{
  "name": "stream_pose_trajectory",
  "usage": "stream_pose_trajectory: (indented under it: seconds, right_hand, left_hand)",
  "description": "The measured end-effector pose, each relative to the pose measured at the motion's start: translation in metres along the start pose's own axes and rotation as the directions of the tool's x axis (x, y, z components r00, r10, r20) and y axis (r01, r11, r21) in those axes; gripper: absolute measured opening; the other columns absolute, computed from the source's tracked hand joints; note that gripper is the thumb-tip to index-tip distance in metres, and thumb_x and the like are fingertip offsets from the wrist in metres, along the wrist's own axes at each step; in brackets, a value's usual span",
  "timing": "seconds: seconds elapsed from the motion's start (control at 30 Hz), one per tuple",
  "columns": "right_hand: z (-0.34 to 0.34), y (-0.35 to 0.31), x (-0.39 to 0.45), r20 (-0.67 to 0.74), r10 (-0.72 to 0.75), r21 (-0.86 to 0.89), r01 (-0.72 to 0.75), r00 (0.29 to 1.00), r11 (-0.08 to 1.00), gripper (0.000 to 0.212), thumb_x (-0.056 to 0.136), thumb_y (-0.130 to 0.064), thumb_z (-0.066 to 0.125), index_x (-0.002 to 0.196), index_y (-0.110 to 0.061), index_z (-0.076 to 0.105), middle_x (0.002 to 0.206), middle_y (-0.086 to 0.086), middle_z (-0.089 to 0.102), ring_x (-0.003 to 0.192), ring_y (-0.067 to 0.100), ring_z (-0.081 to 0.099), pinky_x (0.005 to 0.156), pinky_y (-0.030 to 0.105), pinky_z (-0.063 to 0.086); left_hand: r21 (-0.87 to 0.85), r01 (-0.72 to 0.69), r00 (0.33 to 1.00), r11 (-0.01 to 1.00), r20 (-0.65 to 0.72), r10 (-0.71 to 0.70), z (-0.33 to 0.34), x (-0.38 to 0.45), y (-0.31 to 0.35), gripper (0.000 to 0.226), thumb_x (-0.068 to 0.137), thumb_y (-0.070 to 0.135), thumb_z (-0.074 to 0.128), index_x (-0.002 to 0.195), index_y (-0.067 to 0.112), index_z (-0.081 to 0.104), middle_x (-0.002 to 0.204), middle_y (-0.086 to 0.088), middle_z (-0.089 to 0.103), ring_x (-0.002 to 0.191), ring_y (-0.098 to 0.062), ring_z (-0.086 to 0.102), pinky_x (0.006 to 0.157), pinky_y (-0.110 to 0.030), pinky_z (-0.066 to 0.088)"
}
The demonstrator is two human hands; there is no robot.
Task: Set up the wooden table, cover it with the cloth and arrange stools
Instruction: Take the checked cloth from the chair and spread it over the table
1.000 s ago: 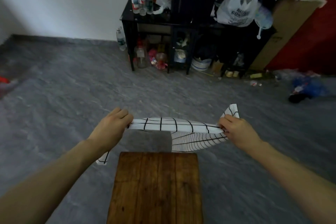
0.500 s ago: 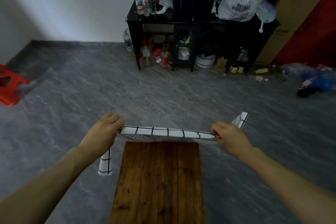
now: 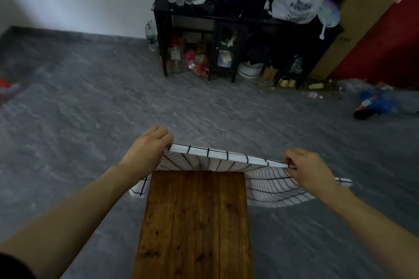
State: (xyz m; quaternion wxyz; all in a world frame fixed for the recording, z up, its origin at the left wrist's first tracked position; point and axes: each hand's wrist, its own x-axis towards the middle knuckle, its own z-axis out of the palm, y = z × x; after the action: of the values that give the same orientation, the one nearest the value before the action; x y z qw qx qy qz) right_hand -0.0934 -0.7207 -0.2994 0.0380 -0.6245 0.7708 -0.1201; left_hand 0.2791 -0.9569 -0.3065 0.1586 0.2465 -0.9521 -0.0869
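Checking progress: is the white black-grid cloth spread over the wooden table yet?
Not yet. Both hands, left hand and right hand, hold the cloth stretched beyond the table's bare far edge.

the near end of the wooden table (image 3: 195,222) is running off the bottom edge, and its legs are lying hidden beneath the top. the left hand (image 3: 146,150) is covering the corner of the cloth (image 3: 226,158) it is gripping, and the right hand (image 3: 310,171) is hiding the other corner, so the fingertips of both are staying out of sight. the cloth's far hanging part is dropping behind the table's edge. both forearms are getting cut off at the frame's lower corners. a red thing (image 3: 3,84) at the left edge is blurring too much to identify, and the clutter under the black shelf (image 3: 226,20) is sitting too dark to make out
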Motion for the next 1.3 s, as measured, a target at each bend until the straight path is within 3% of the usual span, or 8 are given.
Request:
stream_pose_trajectory:
  seconds: [0.17,0.37,0.6,0.83,1.0,1.13,1.3]
  right_hand:
    - [-0.002,-0.008,0.004,0.002,0.009,-0.008,-0.009,1.0,1.0,0.036,0.059,0.0,0.088,0.074,-0.014,0.058,0.069,-0.003,0.058,0.053,0.016,0.054,0.044,0.037,0.05]
    - [0.029,-0.046,0.019,0.069,0.004,0.053,-0.007,0.998,0.999,0.029,0.067,-0.003,0.085,0.077,-0.015,0.06,0.074,-0.002,0.06,0.061,0.013,0.055,0.053,0.03,0.049]
    - [0.049,-0.084,0.044,0.108,-0.075,0.112,0.063,0.991,0.992,0.028,0.069,-0.002,0.083,0.077,-0.014,0.059,0.075,0.002,0.06,0.062,0.02,0.056,0.052,0.037,0.049]
    - [0.047,-0.084,0.039,0.137,-0.08,0.108,0.066,0.987,0.992,0.032,0.071,-0.003,0.082,0.075,-0.019,0.055,0.074,-0.002,0.055,0.062,0.018,0.052,0.054,0.035,0.044]
    - [0.036,-0.072,0.018,0.148,-0.063,0.091,0.05,0.987,0.995,0.046,0.066,-0.001,0.085,0.073,-0.026,0.046,0.071,-0.006,0.051,0.059,0.014,0.047,0.051,0.02,0.031]
    - [0.028,-0.058,-0.005,0.129,-0.044,0.078,0.034,0.991,0.996,0.044,0.064,-0.001,0.086,0.071,-0.023,0.049,0.07,-0.008,0.05,0.058,0.013,0.047,0.051,0.026,0.037]
    - [0.025,-0.046,-0.036,0.142,-0.037,0.087,0.025,0.989,0.996,0.046,0.069,-0.005,0.085,0.074,-0.028,0.045,0.072,-0.01,0.049,0.06,0.011,0.047,0.053,0.02,0.035]
  left_hand:
    - [-0.003,-0.035,0.999,0.999,0.033,0.036,0.005,0.003,-0.01,0.041,0.055,-0.023,0.066,0.076,0.011,0.055,0.078,-0.004,0.05,0.074,-0.017,0.035,0.052,-0.034,0.04]
    - [0.026,0.014,0.998,1.0,0.059,-0.015,-0.013,-0.019,-0.045,0.041,0.058,-0.021,0.066,0.078,0.013,0.054,0.08,-0.002,0.05,0.073,-0.019,0.04,0.053,-0.034,0.041]
    - [0.059,0.057,0.998,0.997,0.036,-0.059,-0.047,-0.057,-0.069,0.041,0.057,-0.022,0.065,0.079,0.012,0.055,0.08,-0.003,0.05,0.073,-0.019,0.04,0.055,-0.034,0.042]
    - [0.066,0.06,0.996,0.996,0.062,-0.065,-0.046,-0.09,-0.051,0.041,0.058,-0.019,0.066,0.081,0.013,0.057,0.085,-0.001,0.051,0.076,-0.019,0.044,0.06,-0.033,0.043]
    - [0.017,0.036,0.996,0.999,0.076,-0.037,-0.032,-0.094,-0.028,0.044,0.058,-0.019,0.067,0.082,0.015,0.054,0.083,-0.001,0.05,0.074,-0.019,0.045,0.056,-0.032,0.043]
    - [0.001,0.019,0.996,1.0,0.093,-0.019,-0.025,-0.095,-0.006,0.044,0.057,-0.019,0.068,0.081,0.015,0.055,0.082,-0.001,0.051,0.072,-0.02,0.047,0.054,-0.031,0.043]
    - [0.009,0.034,0.991,0.999,0.131,-0.035,-0.02,-0.106,0.024,0.045,0.056,-0.017,0.071,0.081,0.017,0.056,0.083,0.003,0.051,0.074,-0.014,0.043,0.057,-0.023,0.036]
